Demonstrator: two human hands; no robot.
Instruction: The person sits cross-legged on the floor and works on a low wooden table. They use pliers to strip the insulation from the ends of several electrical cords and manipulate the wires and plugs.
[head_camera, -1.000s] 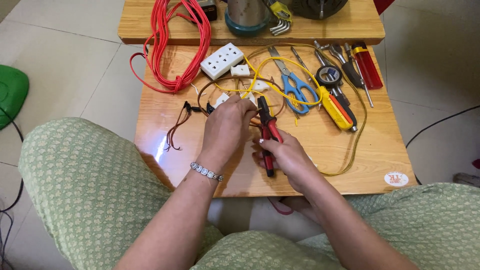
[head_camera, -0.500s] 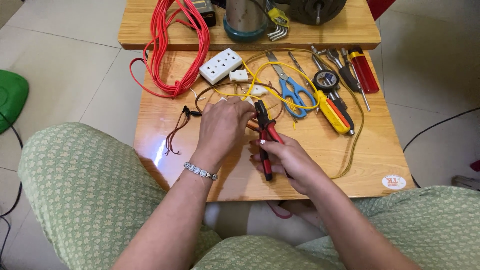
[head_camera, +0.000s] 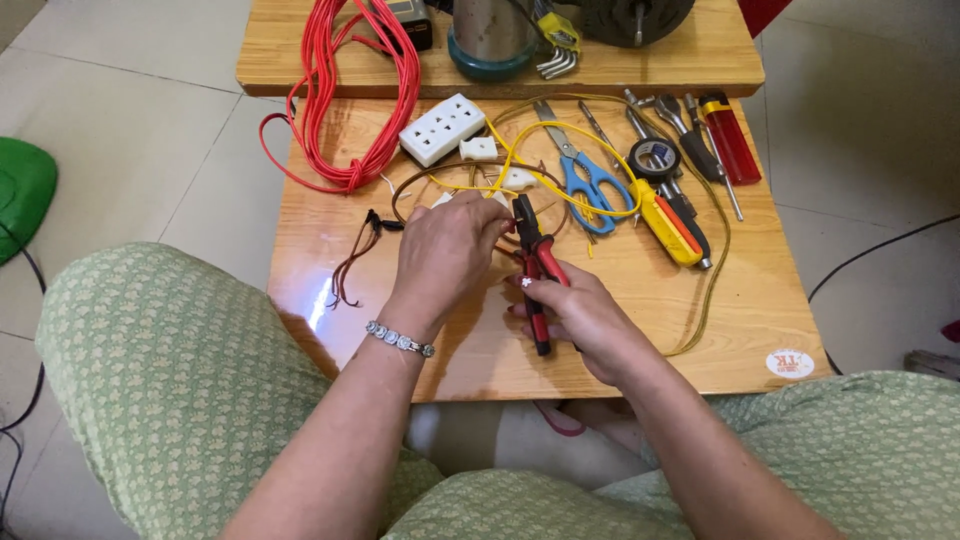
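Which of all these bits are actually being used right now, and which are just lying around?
In use:
right hand gripping red pliers
left hand at the yellow wire

Lying about:
red cable
white socket block
blue scissors
tape roll
yellow screwdriver

Blue scissors (head_camera: 590, 182), white socket strip (head_camera: 441, 128), red cable coil (head_camera: 352, 85)

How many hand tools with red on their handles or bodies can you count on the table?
3: pliers in the right hand, a red-striped yellow cutter beside the blue scissors, a red-handled tool at far right. Others may be hidden.
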